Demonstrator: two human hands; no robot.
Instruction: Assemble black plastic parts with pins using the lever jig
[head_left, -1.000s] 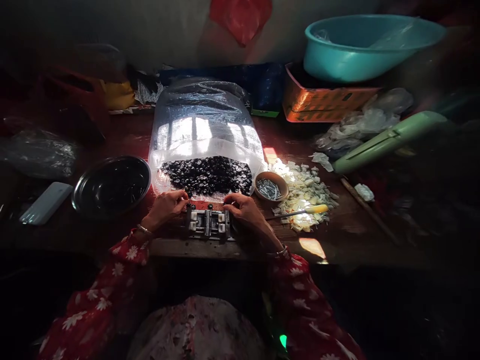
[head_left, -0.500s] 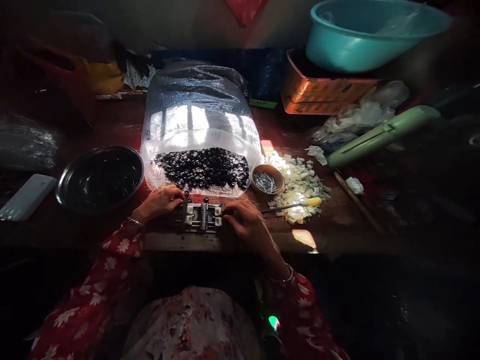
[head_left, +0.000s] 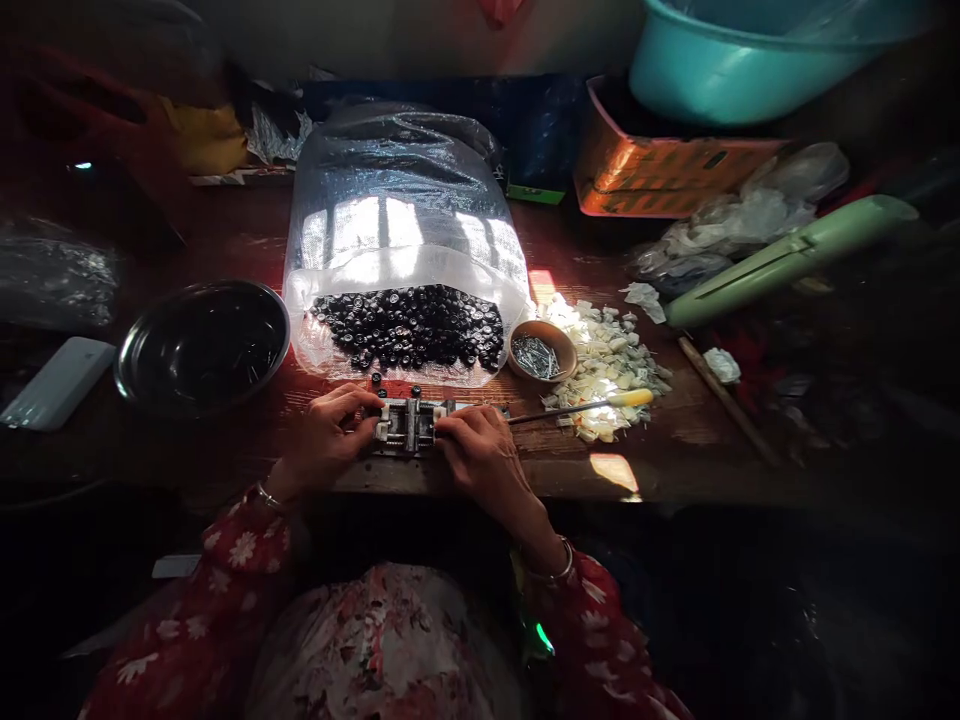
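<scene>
Bagged black buttons [head_left: 409,328] lie behind a metal jig [head_left: 411,424].

The top edge cuts off the teal basin [head_left: 750,70] at upper right. The left hand [head_left: 322,445] and right hand [head_left: 484,455] cover the ends of the metal jig [head_left: 409,425], and the bits [head_left: 535,356] in the small wooden bowl [head_left: 553,332] are too small to tell.

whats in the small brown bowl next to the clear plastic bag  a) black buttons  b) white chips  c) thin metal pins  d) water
C: the small brown bowl holds a loose heap of thin silvery metal pins, lying crossed over one another.
</scene>
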